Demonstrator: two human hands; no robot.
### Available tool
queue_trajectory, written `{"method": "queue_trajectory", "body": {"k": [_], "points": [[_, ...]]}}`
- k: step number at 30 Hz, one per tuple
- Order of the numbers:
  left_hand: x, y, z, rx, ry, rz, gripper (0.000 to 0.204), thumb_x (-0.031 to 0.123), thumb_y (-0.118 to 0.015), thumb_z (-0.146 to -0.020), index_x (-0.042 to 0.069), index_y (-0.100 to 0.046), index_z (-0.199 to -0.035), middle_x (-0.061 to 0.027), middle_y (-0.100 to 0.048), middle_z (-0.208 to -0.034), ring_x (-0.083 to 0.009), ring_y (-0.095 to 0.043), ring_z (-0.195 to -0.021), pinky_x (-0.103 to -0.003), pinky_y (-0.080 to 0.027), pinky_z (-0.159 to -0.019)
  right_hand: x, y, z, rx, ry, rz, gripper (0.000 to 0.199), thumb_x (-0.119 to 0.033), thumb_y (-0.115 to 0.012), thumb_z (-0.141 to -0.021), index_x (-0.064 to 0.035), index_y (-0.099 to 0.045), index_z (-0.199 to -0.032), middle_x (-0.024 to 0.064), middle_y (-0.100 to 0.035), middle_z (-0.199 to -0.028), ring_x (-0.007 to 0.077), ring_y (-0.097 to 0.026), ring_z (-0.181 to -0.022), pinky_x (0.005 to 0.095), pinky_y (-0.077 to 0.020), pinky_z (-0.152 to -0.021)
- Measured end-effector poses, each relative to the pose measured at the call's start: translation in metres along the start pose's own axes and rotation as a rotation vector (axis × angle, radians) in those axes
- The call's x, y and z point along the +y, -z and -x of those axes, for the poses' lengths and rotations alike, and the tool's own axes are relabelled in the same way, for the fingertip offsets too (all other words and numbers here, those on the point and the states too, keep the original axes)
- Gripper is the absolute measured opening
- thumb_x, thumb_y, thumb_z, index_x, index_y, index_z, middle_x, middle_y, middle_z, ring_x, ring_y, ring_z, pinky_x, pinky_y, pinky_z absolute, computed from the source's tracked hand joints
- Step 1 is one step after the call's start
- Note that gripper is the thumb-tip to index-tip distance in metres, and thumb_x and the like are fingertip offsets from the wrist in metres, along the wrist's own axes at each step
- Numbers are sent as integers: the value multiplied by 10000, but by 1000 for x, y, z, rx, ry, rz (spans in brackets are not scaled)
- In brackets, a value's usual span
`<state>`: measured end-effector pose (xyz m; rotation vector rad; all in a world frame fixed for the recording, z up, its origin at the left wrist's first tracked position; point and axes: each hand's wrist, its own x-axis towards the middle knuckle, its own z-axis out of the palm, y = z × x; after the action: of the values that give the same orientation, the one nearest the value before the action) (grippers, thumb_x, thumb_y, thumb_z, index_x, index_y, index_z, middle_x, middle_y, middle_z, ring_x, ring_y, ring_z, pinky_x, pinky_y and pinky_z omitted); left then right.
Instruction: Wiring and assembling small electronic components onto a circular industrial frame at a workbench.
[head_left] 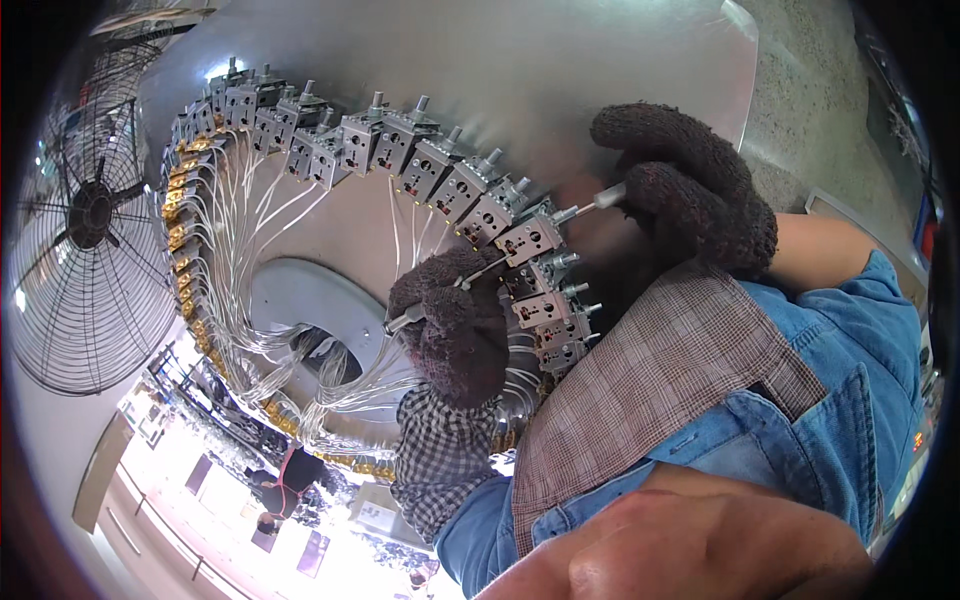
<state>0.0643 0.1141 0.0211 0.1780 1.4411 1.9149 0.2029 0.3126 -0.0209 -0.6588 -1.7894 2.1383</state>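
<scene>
Dark knitted work gloves cover both hands. My left hand (452, 325), with a checked sleeve above it, is closed on a thin-shafted tool (405, 320). The tool's pale end juts out on the left and its thin metal shaft points at a grey metal block (528, 238). My right hand (695, 190) is closed on a pale tapered tool (608, 196), whose thin copper-coloured shaft meets the threaded post on the block's outer side. Several similar blocks (400, 145) with threaded posts stand in a curved row. The fingers hide most of both tools.
White wires (235, 200) run from brass-coloured connectors (178, 215) along the ring to a grey disc (285, 285) with a central hole. A metal tabletop (560, 60) extends behind. A large caged fan (90, 215) stands at the left. Concrete floor (810, 110) shows at the upper right.
</scene>
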Motion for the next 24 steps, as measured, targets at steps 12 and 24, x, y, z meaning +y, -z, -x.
{"method": "queue_trajectory", "body": {"k": [12,24], "points": [[-6,4,-4,-2,10,-56,308,294,-517,-882,41,-458,-1047,-132,-532,-1007,-243,-546,-948,-359,-482,-837,8,6,-7,-45,648,690,399,-136,-565,-829,-52,-474,-1208,148,-564,-1071,215,-588,-919,315,-506,-758],[-14,27,-16,-10,84,82,264,255,-501,-893,45,-438,-1040,-130,-499,-1065,-234,-505,-1031,-332,-486,-856,2,-7,-17,-7,248,310,275,-181,-557,-847,-64,-570,-1096,80,-594,-982,162,-584,-866,290,-517,-695]]}}
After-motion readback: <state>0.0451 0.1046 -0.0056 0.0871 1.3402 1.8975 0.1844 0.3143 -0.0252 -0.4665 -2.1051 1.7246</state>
